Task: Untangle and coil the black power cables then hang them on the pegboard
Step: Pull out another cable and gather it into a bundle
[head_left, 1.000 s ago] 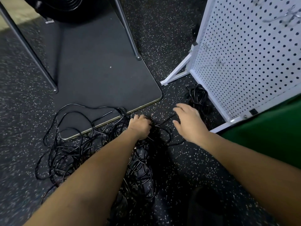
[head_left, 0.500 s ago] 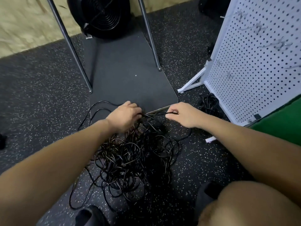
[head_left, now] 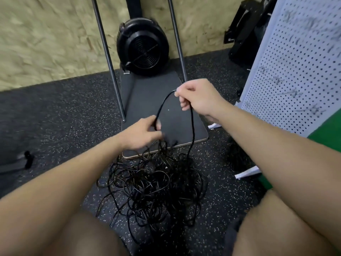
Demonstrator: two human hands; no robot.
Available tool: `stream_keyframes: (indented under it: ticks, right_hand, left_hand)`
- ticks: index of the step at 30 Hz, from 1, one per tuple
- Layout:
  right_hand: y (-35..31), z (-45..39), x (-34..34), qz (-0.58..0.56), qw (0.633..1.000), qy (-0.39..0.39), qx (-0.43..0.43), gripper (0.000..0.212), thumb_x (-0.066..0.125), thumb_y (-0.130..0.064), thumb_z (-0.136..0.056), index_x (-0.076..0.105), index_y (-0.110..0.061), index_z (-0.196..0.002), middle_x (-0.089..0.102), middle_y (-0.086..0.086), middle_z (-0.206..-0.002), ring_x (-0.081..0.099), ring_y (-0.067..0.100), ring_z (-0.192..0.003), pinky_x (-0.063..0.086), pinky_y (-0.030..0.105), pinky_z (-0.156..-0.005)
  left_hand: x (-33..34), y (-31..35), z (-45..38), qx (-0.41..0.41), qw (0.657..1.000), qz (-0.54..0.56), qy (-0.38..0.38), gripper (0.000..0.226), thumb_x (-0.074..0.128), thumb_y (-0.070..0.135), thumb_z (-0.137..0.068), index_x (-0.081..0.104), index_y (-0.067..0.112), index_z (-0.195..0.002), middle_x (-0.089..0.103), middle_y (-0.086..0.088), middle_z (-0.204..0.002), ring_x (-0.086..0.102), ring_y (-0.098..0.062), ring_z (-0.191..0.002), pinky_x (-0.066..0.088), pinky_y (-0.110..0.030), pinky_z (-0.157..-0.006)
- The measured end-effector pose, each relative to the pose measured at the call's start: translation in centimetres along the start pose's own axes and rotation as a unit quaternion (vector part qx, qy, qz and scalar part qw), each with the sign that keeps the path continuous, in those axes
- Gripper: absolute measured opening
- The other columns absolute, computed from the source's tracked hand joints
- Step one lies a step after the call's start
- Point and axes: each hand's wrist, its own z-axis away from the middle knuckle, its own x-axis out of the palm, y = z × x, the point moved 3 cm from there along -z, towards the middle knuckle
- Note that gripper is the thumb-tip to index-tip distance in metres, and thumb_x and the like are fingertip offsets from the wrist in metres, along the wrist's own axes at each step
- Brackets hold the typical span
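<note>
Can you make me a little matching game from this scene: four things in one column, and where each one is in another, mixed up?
Things:
1. fan
2. pegboard
3. cable pile
4. cable strand

Places:
A. heaped on the speckled floor between the knees
B. standing at the right edge
C. against the back wall, between two metal legs
D. raised in an arc between the left hand and right hand

Pairs: 1-C, 2-B, 3-A, 4-D
</note>
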Motion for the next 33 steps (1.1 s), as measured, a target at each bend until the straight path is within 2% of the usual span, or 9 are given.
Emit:
stream_keyframes:
  ticks: [7, 12, 16, 18, 20, 22, 25, 29, 33]
  right_hand:
    - [-3.1, 1.1, 2.4, -0.230, 0.969, 0.078, -0.049, 0.029, 0.058, -0.014, -0.114, 0.073, -0.005, -0.090, 0.060, 0.008, -0.080, 0.052, 0.016, -0.067, 0.048, 0.034, -0.066]
    - [-4.9, -0.1, 1.9, -0.471, 0.879, 0.063, -0.045, 0.022, 0.053, -0.018, -0.117, 0.067, -0.004, -0.107, 0.059, 0.002, -0.082, 0.054, 0.014, -0.072, 0.047, 0.030, -0.075]
    - [-2.3, 0.3, 3.3, -0.351, 0.935, 0.044, 0.009, 0.029, 0.056, -0.032, -0.116, 0.069, -0.006, -0.123, 0.080, 0.008, -0.117, 0.078, 0.020, -0.112, 0.057, 0.041, -0.108]
    - [-0.4, 0.7, 4.6, -0.221, 0.974, -0.012, 0.045, 0.046, 0.066, -0.048, -0.109, 0.069, -0.009, -0.133, 0.079, 0.006, -0.129, 0.074, 0.018, -0.123, 0.053, 0.046, -0.115]
    - [1.4, 1.1, 5.8, -0.100, 0.991, -0.074, 0.055, 0.056, 0.069, -0.057, -0.103, 0.070, -0.005, -0.125, 0.079, 0.016, -0.112, 0.075, 0.013, -0.107, 0.052, 0.041, -0.111]
    - [2.6, 1.6, 6.8, -0.029, 0.991, -0.120, 0.053, 0.061, 0.064, -0.056, -0.105, 0.067, 0.005, -0.112, 0.074, 0.026, -0.094, 0.069, 0.019, -0.088, 0.049, 0.036, -0.100]
    - [4.0, 2.7, 7.9, 0.038, 0.982, -0.151, 0.111, 0.072, 0.073, -0.063, -0.090, 0.065, -0.017, -0.145, 0.077, 0.001, -0.132, 0.069, 0.016, -0.121, 0.049, 0.041, -0.114]
    - [5.0, 4.1, 9.6, 0.150, 0.959, -0.231, 0.066, 0.016, 0.072, -0.036, -0.104, 0.075, -0.025, -0.115, 0.083, -0.004, -0.108, 0.075, 0.029, -0.103, 0.057, 0.049, -0.098]
    - [3.4, 4.2, 9.1, 0.124, 0.962, -0.232, 0.070, 0.021, 0.060, -0.020, -0.108, 0.079, -0.013, -0.103, 0.085, -0.005, -0.095, 0.060, 0.026, -0.078, 0.050, 0.043, -0.074]
  left_hand:
    - [1.0, 3.2, 1.7, 0.063, 0.979, 0.195, -0.008, 0.036, 0.075, 0.023, -0.106, 0.071, 0.025, -0.141, 0.078, -0.003, -0.124, 0.064, -0.014, -0.103, 0.051, -0.034, -0.103]
    - [3.9, 5.3, 2.0, 0.041, 0.987, 0.137, -0.078, 0.033, 0.051, 0.036, -0.118, 0.070, 0.011, -0.105, 0.083, 0.012, -0.113, 0.076, -0.026, -0.102, 0.054, -0.055, -0.109]
    - [3.3, 4.3, 1.3, 0.011, 0.980, 0.197, -0.029, 0.035, 0.042, 0.032, -0.120, 0.057, 0.012, -0.095, 0.084, -0.011, -0.101, 0.076, -0.023, -0.089, 0.058, -0.044, -0.095]
    - [2.4, 3.6, 0.7, 0.003, 0.974, 0.226, 0.007, 0.035, 0.043, 0.037, -0.117, 0.058, 0.012, -0.098, 0.084, -0.015, -0.095, 0.071, -0.031, -0.091, 0.055, -0.063, -0.100]
    - [1.7, 3.2, 0.4, -0.013, 0.963, 0.267, 0.041, 0.038, 0.044, 0.037, -0.117, 0.058, 0.007, -0.099, 0.081, -0.022, -0.091, 0.071, -0.047, -0.091, 0.050, -0.075, -0.099]
    - [0.5, 3.2, 0.2, -0.014, 0.959, 0.267, 0.098, 0.047, 0.042, 0.033, -0.119, 0.062, -0.002, -0.095, 0.080, -0.020, -0.086, 0.076, -0.047, -0.088, 0.058, -0.062, -0.091]
    - [-2.0, 2.7, -0.5, -0.035, 0.922, 0.327, 0.205, 0.037, 0.042, 0.030, -0.118, 0.061, 0.009, -0.093, 0.077, -0.013, -0.079, 0.077, -0.034, -0.078, 0.062, -0.046, -0.081]
    - [-3.9, 1.0, -1.6, -0.069, 0.841, 0.469, 0.260, 0.026, 0.037, 0.032, -0.119, 0.051, 0.015, -0.105, 0.075, -0.013, -0.079, 0.082, -0.038, -0.089, 0.063, -0.049, -0.080]
    - [-3.7, 0.5, -1.9, -0.051, 0.795, 0.567, 0.208, 0.040, 0.036, 0.046, -0.120, 0.053, 0.009, -0.124, 0.080, -0.021, -0.103, 0.079, -0.042, -0.112, 0.067, -0.046, -0.084]
